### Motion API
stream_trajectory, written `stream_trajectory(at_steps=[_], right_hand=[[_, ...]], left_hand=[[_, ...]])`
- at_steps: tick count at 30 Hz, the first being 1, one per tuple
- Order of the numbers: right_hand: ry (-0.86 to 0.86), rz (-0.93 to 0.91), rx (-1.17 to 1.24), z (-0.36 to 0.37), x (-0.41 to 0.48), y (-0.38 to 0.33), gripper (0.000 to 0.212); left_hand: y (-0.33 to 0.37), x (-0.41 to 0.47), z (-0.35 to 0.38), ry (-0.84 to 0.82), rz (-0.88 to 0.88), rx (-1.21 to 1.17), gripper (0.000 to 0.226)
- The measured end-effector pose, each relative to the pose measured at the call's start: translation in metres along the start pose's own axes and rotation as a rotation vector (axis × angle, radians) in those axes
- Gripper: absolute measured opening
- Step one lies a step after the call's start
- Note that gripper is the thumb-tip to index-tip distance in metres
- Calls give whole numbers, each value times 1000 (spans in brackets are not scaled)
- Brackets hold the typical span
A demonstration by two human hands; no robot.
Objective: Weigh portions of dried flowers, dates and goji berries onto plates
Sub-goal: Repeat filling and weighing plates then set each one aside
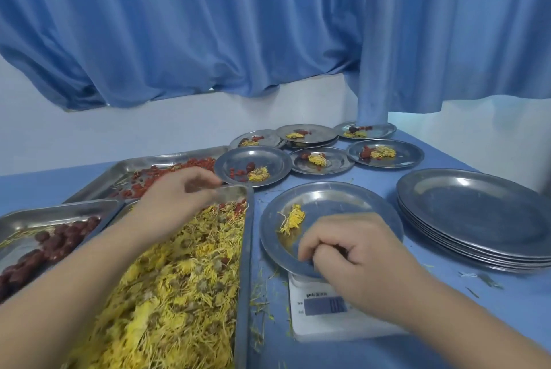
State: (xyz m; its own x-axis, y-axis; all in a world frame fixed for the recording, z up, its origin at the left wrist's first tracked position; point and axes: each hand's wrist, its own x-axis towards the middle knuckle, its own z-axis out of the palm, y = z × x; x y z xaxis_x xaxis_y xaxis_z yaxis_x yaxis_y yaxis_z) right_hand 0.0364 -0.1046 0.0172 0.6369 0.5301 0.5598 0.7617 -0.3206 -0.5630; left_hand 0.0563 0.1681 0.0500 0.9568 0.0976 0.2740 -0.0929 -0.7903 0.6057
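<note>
A steel plate (328,194) sits on a white digital scale (322,321) with one dried yellow flower (293,219) on its left side. My right hand (357,255) curls its fingers round the plate's near rim. My left hand (179,194) reaches across the far end of the tray of dried flowers (248,249), at the edge of the tray of goji berries (167,160). Its fingers are bunched together and blurred, so I cannot tell whether they hold anything. Dark red dates (53,245) lie in a third tray (59,207) at the left.
Several filled plates, each with a flower and red pieces, stand at the back, the nearest one (253,157) beside the goji tray. A stack of bare plates (477,216) is at the right. Loose petals (259,303) litter the blue table. A blue curtain hangs behind.
</note>
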Motion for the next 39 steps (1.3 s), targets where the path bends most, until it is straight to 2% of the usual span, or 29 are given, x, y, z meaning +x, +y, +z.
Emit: stream_trajectory(at_steps=[5,11,16,22,26,32,39], right_hand=[[-199,49,-146,-14,60,13,28],[-203,59,-142,-20,94,38,30],[-263,75,-284,-26,95,58,27],[-219,107,-265,-42,95,64,29],[-226,99,-290,-45,94,62,29],[-238,79,-341,-44,94,63,27],[-225,70,-357,-47,95,62,27]], left_hand=[[-66,48,-46,156,-246,-97,11],[-118,92,-46,189,-287,129,13],[-111,128,-22,99,-245,232,13],[-102,162,10,-135,-270,385,33],[-108,170,19,-181,-299,399,36],[-113,175,24,-417,-312,474,33],[-125,181,12,-374,-337,448,28]])
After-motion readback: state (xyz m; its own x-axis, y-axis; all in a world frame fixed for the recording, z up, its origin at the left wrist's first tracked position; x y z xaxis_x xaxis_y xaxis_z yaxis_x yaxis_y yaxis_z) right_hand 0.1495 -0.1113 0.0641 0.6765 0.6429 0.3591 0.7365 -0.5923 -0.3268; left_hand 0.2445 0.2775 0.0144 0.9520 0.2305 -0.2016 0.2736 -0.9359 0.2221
